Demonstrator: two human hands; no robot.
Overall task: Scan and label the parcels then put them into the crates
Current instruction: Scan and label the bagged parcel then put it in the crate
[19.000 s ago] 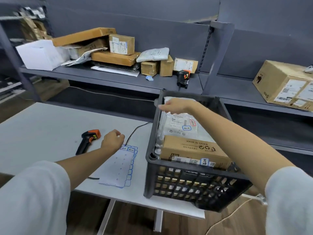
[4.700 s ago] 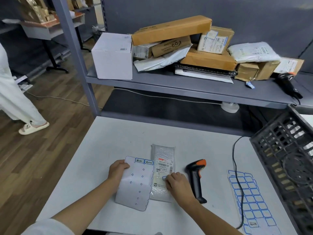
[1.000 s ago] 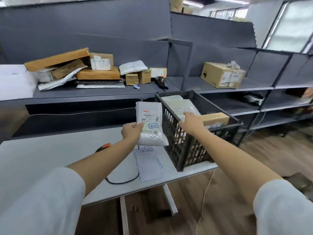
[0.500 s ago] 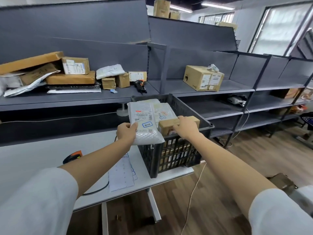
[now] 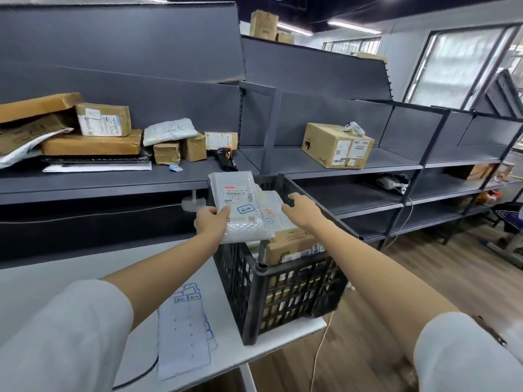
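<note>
While the left hand grips a white mailer by its near left edge, thumb on top and fingers curled beneath, that parcel hangs above the near left corner of the black crate, label side up. A barcode label and a small blue-bordered sticker show on its face. Right hand reaches over the crate, palm down, fingers spread loosely and gripping nothing; whether the fingertips touch the far rim or the packages below, hard to say. Inside the crate, another white mailer lies under the held one, and a brown box sits toward the near side. Crate stands at the right end of the white table. Beside it on the tabletop, a sticker sheet, with two blue labels at its far end. Up on the grey shelf behind, a heap of boxes and mailers, and a dark scanner lying near them.
</note>
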